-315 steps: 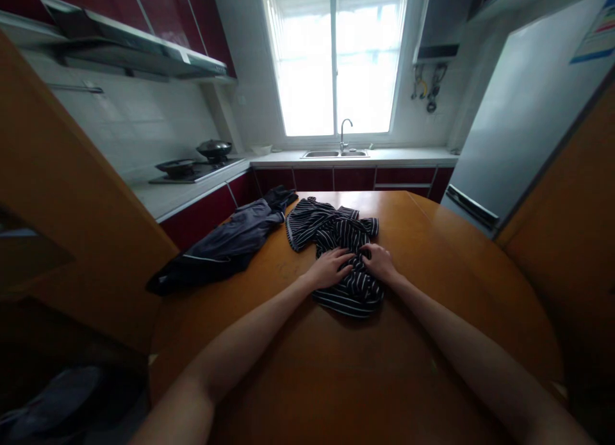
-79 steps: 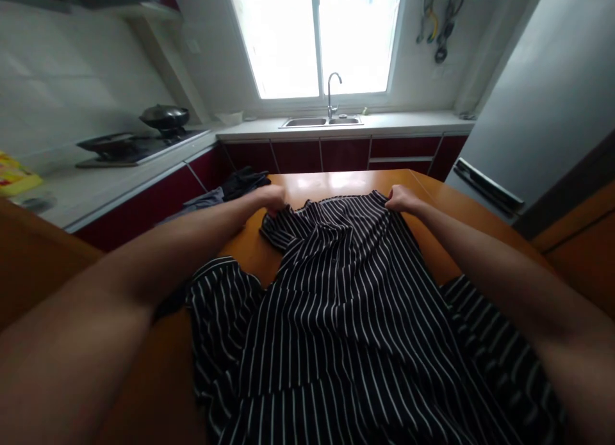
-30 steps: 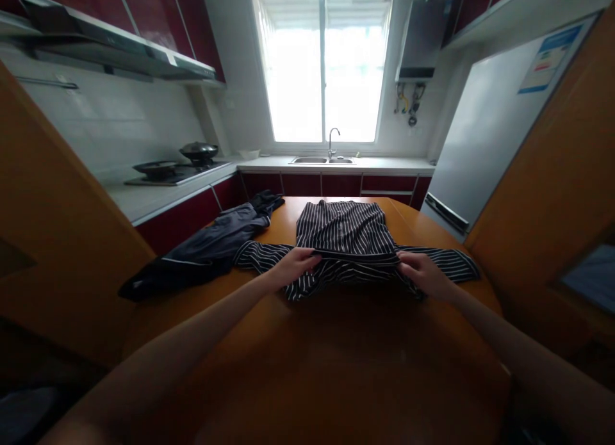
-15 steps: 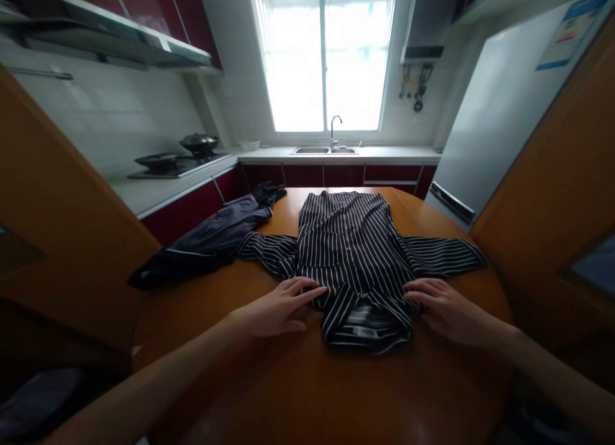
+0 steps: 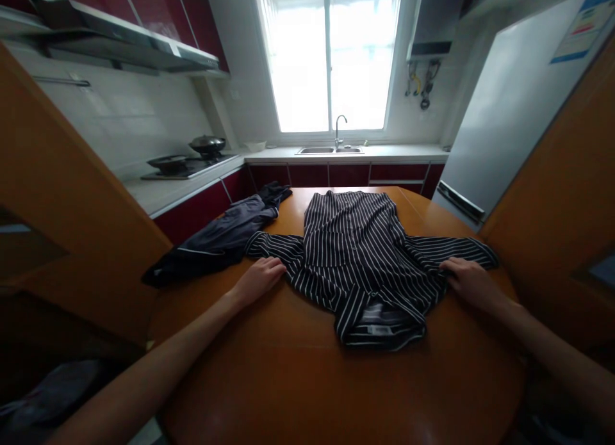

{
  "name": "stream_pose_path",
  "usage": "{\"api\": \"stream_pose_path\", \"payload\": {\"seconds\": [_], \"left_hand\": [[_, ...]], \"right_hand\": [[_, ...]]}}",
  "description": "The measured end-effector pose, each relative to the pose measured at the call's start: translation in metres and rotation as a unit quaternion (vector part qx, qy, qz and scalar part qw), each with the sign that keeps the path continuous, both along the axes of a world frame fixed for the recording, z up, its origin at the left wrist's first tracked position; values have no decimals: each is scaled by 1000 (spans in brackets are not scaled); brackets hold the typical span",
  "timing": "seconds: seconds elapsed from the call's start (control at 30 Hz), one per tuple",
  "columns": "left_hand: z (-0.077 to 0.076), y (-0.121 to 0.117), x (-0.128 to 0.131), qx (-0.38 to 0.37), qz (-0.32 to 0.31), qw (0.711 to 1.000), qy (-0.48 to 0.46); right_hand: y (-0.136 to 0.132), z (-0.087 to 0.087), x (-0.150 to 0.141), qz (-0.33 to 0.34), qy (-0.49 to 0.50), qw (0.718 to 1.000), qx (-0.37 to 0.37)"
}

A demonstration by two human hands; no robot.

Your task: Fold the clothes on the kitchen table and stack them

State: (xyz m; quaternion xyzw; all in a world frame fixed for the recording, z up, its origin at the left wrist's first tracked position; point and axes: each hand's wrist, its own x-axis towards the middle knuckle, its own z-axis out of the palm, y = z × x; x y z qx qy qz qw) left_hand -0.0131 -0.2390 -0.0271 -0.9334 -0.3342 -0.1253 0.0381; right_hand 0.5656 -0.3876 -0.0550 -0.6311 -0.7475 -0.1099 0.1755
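Observation:
A black shirt with white stripes (image 5: 353,246) lies spread on the wooden table (image 5: 336,394), its collar toward me and its hem toward the window. A pale label shows inside the collar. Both sleeves stretch out sideways. My left hand (image 5: 262,280) is closed on the lower edge of the sleeve at the left, fingers together and thumb hidden. On the opposite side, my right hand (image 5: 469,283) pinches the lower edge of the other sleeve near the shoulder.
A dark grey and black garment (image 5: 225,230) lies along the table's left edge. Behind are a counter with a sink (image 5: 331,150) and a stove with two pans (image 5: 207,145). A fridge (image 5: 519,93) stands at the right.
The shirt's hem was laid toward the window and its collar part came down flat toward me. Since half a second ago, my hands moved apart from beside the collar to the sleeves and closed.

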Motion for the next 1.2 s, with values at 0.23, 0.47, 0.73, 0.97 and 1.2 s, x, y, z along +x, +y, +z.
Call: {"api": "stream_pose_path", "payload": {"seconds": [0.23, 0.47, 0.73, 0.97, 1.2], "left_hand": [[14, 14, -43, 44, 168, 981, -87], [14, -40, -12, 11, 54, 996, -66], [5, -111, 96, -36, -225, 974, -5], [11, -112, 117, -67, -257, 959, -99], [28, -127, 116, -105, -262, 959, 4]], "right_hand": [[-9, -3, 40, -101, 81, 991, -25], [-30, 16, -7, -8, 91, 996, 19], [-62, 37, -111, 251, 82, 950, -164], [-69, 33, -108, 263, 87, 958, -71], [-82, 49, -119, 247, 48, 959, -127]]}}
